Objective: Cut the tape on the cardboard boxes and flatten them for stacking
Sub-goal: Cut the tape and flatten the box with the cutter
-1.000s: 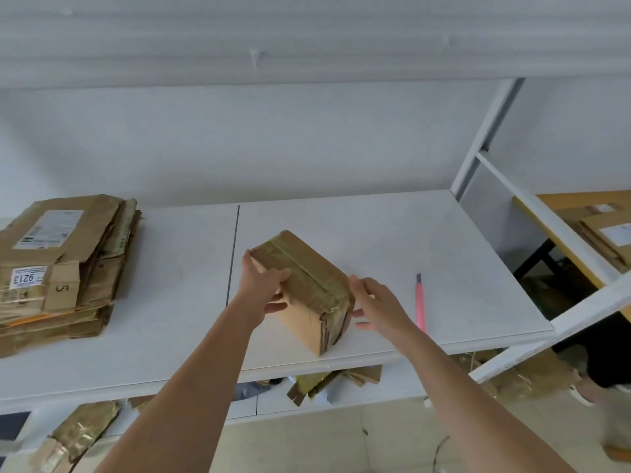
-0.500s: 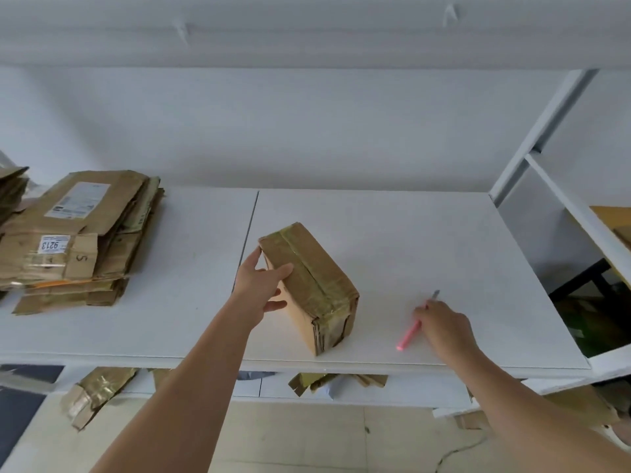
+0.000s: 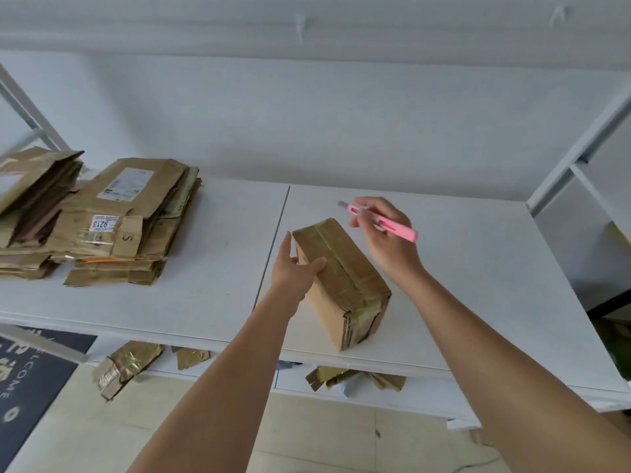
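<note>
A taped cardboard box (image 3: 341, 281) sits on a white table (image 3: 205, 285), angled so that one end points toward the near edge and the other toward the far wall. The person's left hand (image 3: 293, 268) holds the box at its far left corner, thumb lying over the top edge and fingers around the left side. The right hand (image 3: 386, 233) hovers just above and to the right of the box's far end, fingers curled around a pink knife (image 3: 382, 221) whose blade tip points left, clear of the cardboard. A strip of glossy tape (image 3: 338, 257) runs the length of the box's top. Well to the left, two stacks of flattened boxes (image 3: 112, 223) rest on the same table. Scraps of cardboard (image 3: 126, 365) show on a lower shelf beneath the near edge.
</note>
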A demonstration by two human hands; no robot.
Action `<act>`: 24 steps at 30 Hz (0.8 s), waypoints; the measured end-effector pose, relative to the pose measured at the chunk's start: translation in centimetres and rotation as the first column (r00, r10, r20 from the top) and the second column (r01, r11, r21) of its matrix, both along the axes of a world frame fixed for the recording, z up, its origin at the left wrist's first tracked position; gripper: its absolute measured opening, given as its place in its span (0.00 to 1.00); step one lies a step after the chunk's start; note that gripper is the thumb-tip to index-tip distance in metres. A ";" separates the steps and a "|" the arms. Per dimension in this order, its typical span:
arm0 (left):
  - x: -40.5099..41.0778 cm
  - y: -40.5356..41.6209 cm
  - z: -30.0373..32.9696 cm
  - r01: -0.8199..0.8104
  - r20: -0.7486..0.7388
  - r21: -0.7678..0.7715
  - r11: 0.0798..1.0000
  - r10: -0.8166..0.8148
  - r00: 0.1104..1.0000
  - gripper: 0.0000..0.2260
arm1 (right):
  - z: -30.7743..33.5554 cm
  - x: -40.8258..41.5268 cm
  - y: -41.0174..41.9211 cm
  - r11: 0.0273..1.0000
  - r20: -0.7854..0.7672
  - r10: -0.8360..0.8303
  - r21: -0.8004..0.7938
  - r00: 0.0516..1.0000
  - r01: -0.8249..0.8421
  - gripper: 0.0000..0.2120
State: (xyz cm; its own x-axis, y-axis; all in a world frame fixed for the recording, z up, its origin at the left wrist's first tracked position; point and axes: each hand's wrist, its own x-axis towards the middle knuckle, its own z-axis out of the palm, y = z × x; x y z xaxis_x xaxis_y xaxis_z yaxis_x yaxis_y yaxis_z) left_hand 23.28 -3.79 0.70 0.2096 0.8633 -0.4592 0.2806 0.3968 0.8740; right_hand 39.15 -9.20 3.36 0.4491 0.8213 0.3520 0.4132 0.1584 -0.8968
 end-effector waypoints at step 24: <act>-1.1 1.3 -0.3 0.162 0.073 0.011 0.987 -0.163 0.984 0.37 | -2.9 -3.4 2.8 0.989 0.082 0.012 -0.150 0.997 0.000 0.04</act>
